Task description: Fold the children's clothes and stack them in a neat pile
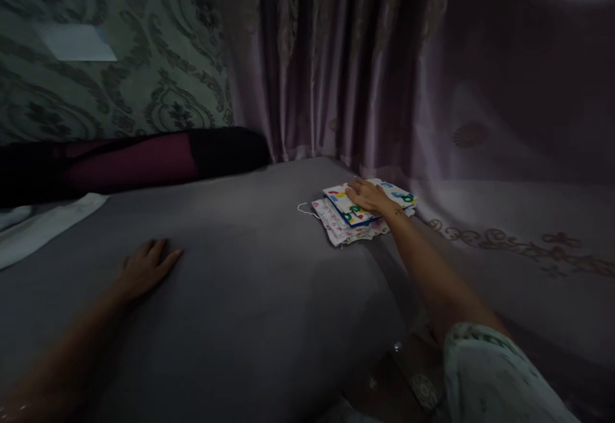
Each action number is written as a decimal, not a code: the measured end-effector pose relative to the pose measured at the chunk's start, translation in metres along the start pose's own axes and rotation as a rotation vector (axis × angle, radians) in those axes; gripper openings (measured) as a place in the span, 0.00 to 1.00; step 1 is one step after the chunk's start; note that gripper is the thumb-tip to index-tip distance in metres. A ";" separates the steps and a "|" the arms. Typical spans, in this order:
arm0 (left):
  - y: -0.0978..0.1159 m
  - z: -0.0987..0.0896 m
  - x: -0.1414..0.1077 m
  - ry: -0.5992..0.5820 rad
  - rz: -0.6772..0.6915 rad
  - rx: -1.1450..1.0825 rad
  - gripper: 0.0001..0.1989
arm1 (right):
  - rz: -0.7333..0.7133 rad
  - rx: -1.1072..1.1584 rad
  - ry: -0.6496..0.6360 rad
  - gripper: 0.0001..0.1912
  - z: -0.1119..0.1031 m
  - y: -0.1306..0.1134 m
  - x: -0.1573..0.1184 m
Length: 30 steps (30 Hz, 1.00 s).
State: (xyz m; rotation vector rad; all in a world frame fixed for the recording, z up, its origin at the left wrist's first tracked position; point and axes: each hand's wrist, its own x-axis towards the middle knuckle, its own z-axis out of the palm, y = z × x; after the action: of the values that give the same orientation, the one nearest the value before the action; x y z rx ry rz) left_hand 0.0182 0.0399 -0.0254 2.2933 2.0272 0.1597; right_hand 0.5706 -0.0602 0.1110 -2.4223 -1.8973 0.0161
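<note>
My right hand (369, 197) lies flat with fingers spread on top of a stack of folded cloths. The topmost folded cloth (396, 194) is white with colourful printed shapes and a blue underside. Beneath it are more folded cloths (336, 224), white with small pink prints, and a thin white string (305, 209) trails from their left side. My left hand (147, 269) rests on the grey sheet (230, 307) with its fingers stretched out, holding nothing and well apart from the stack.
Purple curtains (327, 77) hang behind and to the right, close beside the stack. A black and maroon bolster-like shape (134, 161) lies along the patterned wall (158, 45). At the far left is a white cloth (52, 224) on the sheet.
</note>
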 end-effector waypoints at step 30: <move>-0.021 -0.022 -0.043 0.156 -0.126 -0.023 0.34 | -0.909 0.256 -0.001 0.25 0.120 -0.396 -0.029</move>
State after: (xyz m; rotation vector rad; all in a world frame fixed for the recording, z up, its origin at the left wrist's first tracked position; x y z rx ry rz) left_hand -0.0100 0.0000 -0.0070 2.1942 2.2228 0.3625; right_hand 0.1744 0.0117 0.0126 -1.2420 -2.5969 0.1943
